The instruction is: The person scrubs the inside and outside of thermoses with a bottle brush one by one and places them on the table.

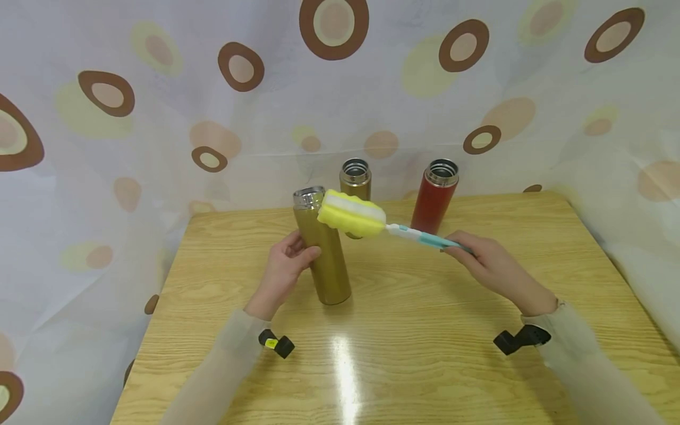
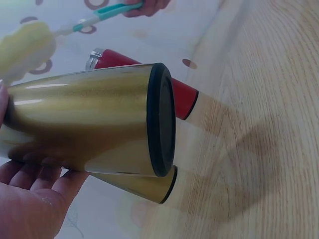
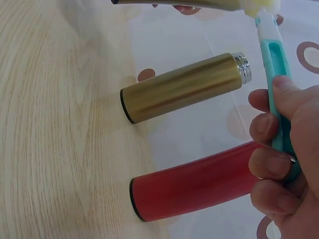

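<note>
My left hand (image 1: pixel 285 262) grips a gold vacuum flask (image 1: pixel 330 268) around its body, thumb in front. The flask has no lid, and in the left wrist view its black base is lifted off the table. My right hand (image 1: pixel 491 262) holds a bottle brush by its teal and white handle (image 2: pixel 107 13), with fingers curled round it in the right wrist view. The brush's yellow and white sponge head (image 1: pixel 353 213) points left and overlaps the flask's upper side, just below its steel mouth (image 1: pixel 309 196).
A second gold flask (image 1: pixel 356 183) stands at the back of the wooden table (image 1: pixel 414 348), partly hidden by the sponge. To its right is a red flask (image 1: pixel 434 200), also lidless. A dotted cloth (image 1: pixel 287 118) hangs behind and at both sides.
</note>
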Available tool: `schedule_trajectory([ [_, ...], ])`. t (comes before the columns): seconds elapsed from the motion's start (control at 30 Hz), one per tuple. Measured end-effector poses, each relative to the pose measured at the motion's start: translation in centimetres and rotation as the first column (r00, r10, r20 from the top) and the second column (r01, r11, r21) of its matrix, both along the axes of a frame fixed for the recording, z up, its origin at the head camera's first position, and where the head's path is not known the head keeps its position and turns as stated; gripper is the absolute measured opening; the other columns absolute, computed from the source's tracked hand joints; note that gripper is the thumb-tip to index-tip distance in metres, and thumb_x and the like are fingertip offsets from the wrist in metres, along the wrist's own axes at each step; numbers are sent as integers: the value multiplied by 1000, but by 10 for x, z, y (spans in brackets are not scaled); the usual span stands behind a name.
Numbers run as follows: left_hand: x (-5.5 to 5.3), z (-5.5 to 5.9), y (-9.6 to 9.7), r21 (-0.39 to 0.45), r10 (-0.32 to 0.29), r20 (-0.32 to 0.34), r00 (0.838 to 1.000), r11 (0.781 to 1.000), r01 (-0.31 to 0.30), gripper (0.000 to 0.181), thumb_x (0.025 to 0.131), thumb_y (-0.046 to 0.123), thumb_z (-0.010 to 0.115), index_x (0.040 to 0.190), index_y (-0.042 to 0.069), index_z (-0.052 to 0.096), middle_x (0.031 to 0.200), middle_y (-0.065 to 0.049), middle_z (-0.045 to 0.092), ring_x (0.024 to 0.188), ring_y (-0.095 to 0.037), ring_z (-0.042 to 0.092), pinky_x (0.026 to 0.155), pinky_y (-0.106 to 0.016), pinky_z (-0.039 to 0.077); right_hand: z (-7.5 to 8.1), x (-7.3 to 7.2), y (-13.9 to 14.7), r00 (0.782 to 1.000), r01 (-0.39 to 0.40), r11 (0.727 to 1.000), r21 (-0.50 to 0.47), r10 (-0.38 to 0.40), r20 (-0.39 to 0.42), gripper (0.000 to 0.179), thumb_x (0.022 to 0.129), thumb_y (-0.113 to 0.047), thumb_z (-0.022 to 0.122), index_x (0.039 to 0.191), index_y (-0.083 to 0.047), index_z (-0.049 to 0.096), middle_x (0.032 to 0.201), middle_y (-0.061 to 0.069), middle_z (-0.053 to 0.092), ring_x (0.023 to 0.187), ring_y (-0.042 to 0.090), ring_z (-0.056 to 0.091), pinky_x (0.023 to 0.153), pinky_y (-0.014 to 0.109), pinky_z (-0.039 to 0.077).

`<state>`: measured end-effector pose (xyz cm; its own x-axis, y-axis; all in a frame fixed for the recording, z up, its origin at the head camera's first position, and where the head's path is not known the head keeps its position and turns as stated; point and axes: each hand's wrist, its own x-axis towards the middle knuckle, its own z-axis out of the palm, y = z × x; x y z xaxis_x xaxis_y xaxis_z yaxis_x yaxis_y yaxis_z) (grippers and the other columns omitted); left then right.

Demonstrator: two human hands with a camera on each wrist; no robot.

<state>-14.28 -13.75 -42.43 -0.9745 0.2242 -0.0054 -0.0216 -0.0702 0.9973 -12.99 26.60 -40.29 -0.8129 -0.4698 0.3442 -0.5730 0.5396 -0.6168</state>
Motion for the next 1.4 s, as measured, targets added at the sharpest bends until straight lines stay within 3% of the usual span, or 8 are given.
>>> schedule_trajectory([
  [0.27, 0, 1, -2, 63, 17, -8, 1000, 998, -17, 54, 103, 9, 63, 153, -1, 46, 148, -24, 56, 123, -21, 63, 103, -39, 54, -5, 0, 11, 999, -43, 997, 56, 43, 12, 20, 97, 1, 69, 105, -18, 73, 80, -15, 53, 66, 2, 43, 59, 23, 39],
  [0.33, -1, 1, -3, 70, 20, -8, 1000, 997, -19, 54, 103, 9, 63, 153, 0, 46, 148, -23, 56, 125, -22, 62, 104, -40, 54, -6, 0, 13, 999, -43, 997, 56, 42, 19, 21, 96, 1, 70, 105, -18, 74, 81, -14, 55, 67, 2, 44, 59, 23, 39],
  [0.53, -2, -1, -4, -22, 14, 3, 1000, 1000, -14, 57, 100, 12, 68, 153, 2, 48, 147, -21, 58, 130, -32, 61, 106, -44, 53, -6, -5, 11, 998, -35, 999, -10, 36, 42, 21, 99, 2, 65, 107, -17, 70, 77, -12, 48, 62, 4, 40, 54, 25, 36],
  [0.67, -3, -2, -2, -62, 11, 16, 1000, 998, -10, 58, 102, 14, 67, 155, 1, 45, 148, -20, 57, 131, -34, 60, 105, -44, 54, -4, -7, 7, 999, -36, 999, -35, 37, 28, 20, 101, 2, 63, 110, -14, 70, 80, -10, 51, 63, 5, 40, 55, 26, 36],
  [1.0, -5, 0, 1, 26, -8, -19, 1000, 1000, 8, 51, 110, 14, 51, 155, -6, 39, 144, -31, 55, 116, -19, 66, 102, -41, 56, -6, -5, 14, 995, -43, 998, 35, 40, 89, 24, 97, 1, 69, 116, -12, 76, 101, -6, 72, 80, 6, 54, 70, 20, 46],
  [1.23, -4, -1, 2, 21, -50, 7, 999, 999, 49, 52, 109, 16, 54, 155, -3, 40, 146, -26, 56, 121, -25, 65, 103, -43, 55, -3, -4, 20, 996, -20, 1000, -15, 22, 83, 23, 97, 2, 69, 112, -14, 75, 87, -9, 61, 68, 8, 46, 59, 25, 39],
  [1.4, -4, 0, 5, 18, -75, 11, 997, 997, 75, 52, 107, 17, 56, 153, -3, 44, 142, -25, 59, 114, -19, 67, 99, -40, 57, -1, -8, 16, 1000, 1, 1000, -30, 0, 27, 24, 97, 3, 68, 112, -14, 73, 89, -9, 61, 69, 8, 46, 62, 24, 39],
])
